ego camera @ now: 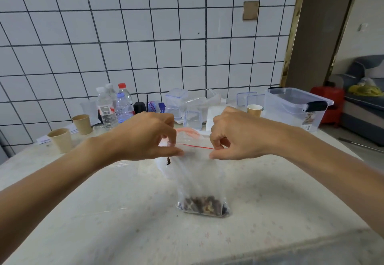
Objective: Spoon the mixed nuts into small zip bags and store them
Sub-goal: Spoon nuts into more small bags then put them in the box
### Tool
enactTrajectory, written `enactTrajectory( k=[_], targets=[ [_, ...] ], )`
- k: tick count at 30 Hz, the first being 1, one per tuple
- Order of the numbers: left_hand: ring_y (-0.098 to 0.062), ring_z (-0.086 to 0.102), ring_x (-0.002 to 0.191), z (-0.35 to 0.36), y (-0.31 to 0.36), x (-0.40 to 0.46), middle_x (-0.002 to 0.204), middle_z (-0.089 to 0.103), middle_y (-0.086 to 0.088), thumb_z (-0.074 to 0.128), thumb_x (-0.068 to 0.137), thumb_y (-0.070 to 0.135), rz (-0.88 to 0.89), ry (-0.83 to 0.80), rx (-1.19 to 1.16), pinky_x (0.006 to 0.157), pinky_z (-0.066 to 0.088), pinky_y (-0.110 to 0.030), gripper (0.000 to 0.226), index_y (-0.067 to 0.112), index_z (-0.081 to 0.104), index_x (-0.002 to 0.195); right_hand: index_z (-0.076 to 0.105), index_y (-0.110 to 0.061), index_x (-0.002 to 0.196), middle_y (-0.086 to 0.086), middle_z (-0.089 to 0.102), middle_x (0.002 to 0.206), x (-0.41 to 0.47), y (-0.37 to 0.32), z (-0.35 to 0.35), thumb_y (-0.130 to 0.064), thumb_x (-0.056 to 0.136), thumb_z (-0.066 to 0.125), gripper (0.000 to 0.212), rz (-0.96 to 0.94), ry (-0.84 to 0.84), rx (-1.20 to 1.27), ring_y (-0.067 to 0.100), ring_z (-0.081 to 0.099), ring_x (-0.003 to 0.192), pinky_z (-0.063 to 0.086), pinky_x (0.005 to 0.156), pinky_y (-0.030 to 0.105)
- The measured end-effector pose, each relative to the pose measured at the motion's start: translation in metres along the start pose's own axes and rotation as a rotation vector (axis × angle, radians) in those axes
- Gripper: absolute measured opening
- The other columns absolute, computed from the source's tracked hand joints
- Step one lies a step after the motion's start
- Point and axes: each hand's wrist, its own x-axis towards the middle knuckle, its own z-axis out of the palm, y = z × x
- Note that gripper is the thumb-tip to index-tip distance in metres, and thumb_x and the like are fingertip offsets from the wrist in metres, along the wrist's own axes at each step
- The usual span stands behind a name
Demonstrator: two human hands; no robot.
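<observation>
- Nuts (204,205) lie in a small heap at the bottom of a clear zip bag (199,179), which hangs upright over the middle of the table (104,212), its base touching or just above the cloth; I cannot tell which.
- Left hand (148,137) pinches the bag's top left corner between thumb and curled fingers; right hand (232,134) pinches the top right corner the same way, stretching the red zip line (195,146) taut between them.
- Judging from this, the spooning for this bag looks done and the sealing is in hand; whether the strip is pressed closed along its whole length cannot be told.
- Left to do: finish the seal and put the bag away, likely in the lidded clear bin (297,106) at the far right. Whether more bags remain is not shown.
- Room to move: the near half of the table is bare around the bag, and the front edge runs close below.
- Clutter sits along the far side: water bottles (116,104), paper cups (60,139) and small clear boxes (176,102), so a reach toward the bin should stay to the right.
</observation>
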Motion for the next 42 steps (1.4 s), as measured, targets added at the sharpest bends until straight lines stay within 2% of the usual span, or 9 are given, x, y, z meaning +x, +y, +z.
enactTrajectory(
  k=[3,6,8,15,23,28,35,38,42],
  targets=[
    [0.006,0.062,0.074,0.001,-0.006,-0.001,0.087,0.054,0.025,0.048,0.082,0.082,-0.031,-0.053,-0.046,0.063,0.055,-0.022,0.052,0.036,0.073,0.087,0.062,-0.035,0.073,-0.017,0.052,0.074,-0.003,0.004,-0.004,-0.060,0.091,0.062,0.031,0.016,-0.047,-0.060,-0.001,0.040,0.080,0.046,0.089,0.036],
    [0.006,0.066,0.080,0.003,-0.007,-0.003,0.089,0.063,0.023,0.053,0.086,0.076,-0.062,-0.079,-0.104,0.068,0.057,-0.023,0.044,0.036,0.070,0.091,0.067,-0.033,0.078,-0.017,0.048,0.081,-0.004,0.006,-0.010,-0.057,0.090,0.066,0.027,0.012,-0.052,-0.074,-0.001,0.042,0.082,0.033,0.082,0.014],
    [0.006,0.066,0.084,0.002,-0.005,-0.003,0.089,0.067,0.022,0.057,0.086,0.070,-0.094,-0.122,-0.183,0.070,0.058,-0.021,0.034,0.039,0.066,0.091,0.068,-0.031,0.081,-0.015,0.049,0.083,-0.004,0.007,-0.014,-0.053,0.089,0.070,0.024,0.016,-0.054,-0.090,0.002,0.044,0.082,0.028,0.076,0.011],
    [-0.011,0.069,0.082,0.001,0.002,-0.002,0.084,0.068,0.016,0.079,0.082,0.052,-0.070,-0.130,-0.423,0.067,0.060,-0.027,0.024,0.029,0.075,0.089,0.059,-0.028,0.071,-0.012,0.059,0.083,-0.005,0.005,-0.015,-0.049,0.084,0.077,0.031,0.094,-0.093,0.112,0.004,0.054,0.086,0.053,0.079,0.040],
    [-0.010,0.067,0.072,0.000,-0.001,-0.008,0.074,0.064,0.014,0.080,0.079,0.050,-0.061,-0.062,-0.402,0.068,0.060,-0.030,0.031,0.027,0.060,0.074,0.056,-0.024,0.071,-0.006,0.064,0.081,-0.007,0.011,-0.010,-0.041,0.083,0.083,0.033,0.175,-0.076,0.180,0.017,0.061,0.084,0.054,0.080,0.045],
    [-0.006,0.069,0.076,0.004,-0.002,-0.011,0.077,0.066,0.014,0.077,0.075,0.056,-0.114,-0.066,-0.378,0.068,0.062,-0.031,0.032,0.031,0.057,0.080,0.061,-0.025,0.080,-0.009,0.067,0.085,-0.008,0.013,-0.004,-0.038,0.082,0.083,0.026,0.184,-0.063,0.259,0.009,0.062,0.087,0.054,0.083,0.041],
    [-0.016,0.073,0.097,0.036,-0.004,-0.032,0.106,0.075,0.010,0.086,0.069,0.048,-0.422,-0.019,-0.801,0.083,0.062,-0.031,0.062,0.031,0.062,0.123,0.065,-0.013,0.093,0.001,0.072,0.087,-0.012,0.016,0.015,-0.014,0.087,0.082,0.018,0.186,0.133,0.615,0.015,0.068,0.081,0.056,0.085,0.039],
    [-0.022,0.074,0.106,0.059,0.001,-0.039,0.111,0.078,-0.001,0.083,0.079,0.034,-0.444,-0.039,-0.948,0.096,0.059,-0.040,0.044,0.018,0.074,0.118,0.064,-0.013,0.097,0.001,0.075,0.084,-0.013,0.019,0.019,-0.011,0.088,0.080,0.019,0.206,0.212,0.706,0.020,0.071,0.083,0.057,0.088,0.041],
    [-0.021,0.071,0.115,0.080,0.006,-0.044,0.119,0.076,-0.002,0.084,0.085,0.030,-0.463,-0.030,-1.093,0.097,0.057,-0.030,0.033,0.021,0.077,0.116,0.062,-0.006,0.102,0.010,0.076,0.081,-0.013,0.020,0.028,-0.004,0.095,0.071,0.011,0.245,0.365,0.846,0.029,0.070,0.082,0.055,0.082,0.042]
  ],
)
